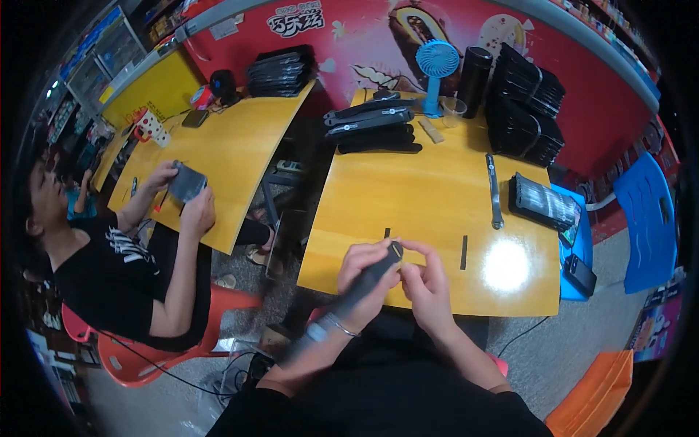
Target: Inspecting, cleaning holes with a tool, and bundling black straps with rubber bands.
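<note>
A long dark strap (373, 280) lies slantwise across my left hand (355, 262), which is closed around its upper part. The strap's lower end trails over my left forearm and is blurred. At its upper tip, beside a small yellow mark, the fingers of my right hand (429, 291) are bent in a pinch against the end. Whatever small piece may sit between them is hidden. Both hands are above the table's near edge. Just beyond my hands a short black strip (387, 233) lies on the yellow table (349, 197), and a second black strip (464, 252) lies to the right.
Black straps (371, 120) are piled at the back, near a blue fan (437, 62), a black bottle (474, 81) and a clear cup (453, 111). One strap (494, 191) and bagged bundles (542, 202) lie right. Leftward, a seated person (109, 269) holds a dark flat object (187, 182).
</note>
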`<state>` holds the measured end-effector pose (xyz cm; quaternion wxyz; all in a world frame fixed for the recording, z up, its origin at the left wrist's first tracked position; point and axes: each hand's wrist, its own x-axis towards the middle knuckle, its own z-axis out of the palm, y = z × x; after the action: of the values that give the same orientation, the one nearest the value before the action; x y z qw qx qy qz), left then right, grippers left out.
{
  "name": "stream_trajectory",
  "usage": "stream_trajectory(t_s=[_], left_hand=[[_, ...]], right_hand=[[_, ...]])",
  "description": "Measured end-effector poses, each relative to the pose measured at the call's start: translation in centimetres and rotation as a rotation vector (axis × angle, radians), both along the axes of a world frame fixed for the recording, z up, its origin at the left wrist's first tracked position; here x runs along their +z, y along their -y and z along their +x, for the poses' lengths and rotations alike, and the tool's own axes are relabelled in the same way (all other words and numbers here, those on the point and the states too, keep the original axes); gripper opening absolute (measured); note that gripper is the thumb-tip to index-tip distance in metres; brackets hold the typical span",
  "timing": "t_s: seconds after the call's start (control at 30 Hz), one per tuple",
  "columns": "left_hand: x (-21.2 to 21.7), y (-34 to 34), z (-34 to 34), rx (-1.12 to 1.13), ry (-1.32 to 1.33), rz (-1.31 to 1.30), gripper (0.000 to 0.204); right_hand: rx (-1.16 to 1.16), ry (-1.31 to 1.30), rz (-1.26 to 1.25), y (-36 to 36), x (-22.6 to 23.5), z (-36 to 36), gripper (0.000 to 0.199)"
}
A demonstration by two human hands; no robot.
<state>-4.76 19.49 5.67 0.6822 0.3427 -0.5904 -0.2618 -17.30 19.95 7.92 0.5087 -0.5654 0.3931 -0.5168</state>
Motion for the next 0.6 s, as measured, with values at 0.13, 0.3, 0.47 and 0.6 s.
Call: stream_trajectory(t_s=[0.13,0.3,0.47,0.6], left_hand=[[-0.3,0.1,0.8,0.006,0.036,0.019,0.036],[1.1,-0.2,0.5,-0.151,-0.273,0.189,0.037],[1.8,0.9,2.3,-0.25,-0.247,0.505,0.038],[1.5,1.4,3.5,-0.419,-0.359,0.575,0.045]], right_hand=[[0.051,0.096,0.117,0.4,1.1,0.7,0.031],[-0.029,-0.09,-0.03,0.6,0.5,1.0,0.03],[-0.084,-0.379,-0.412,2.2,0.6,0.4,0.023],[-0.021,-0.41,-0.391,2.2,1.1,0.2,0.022]])
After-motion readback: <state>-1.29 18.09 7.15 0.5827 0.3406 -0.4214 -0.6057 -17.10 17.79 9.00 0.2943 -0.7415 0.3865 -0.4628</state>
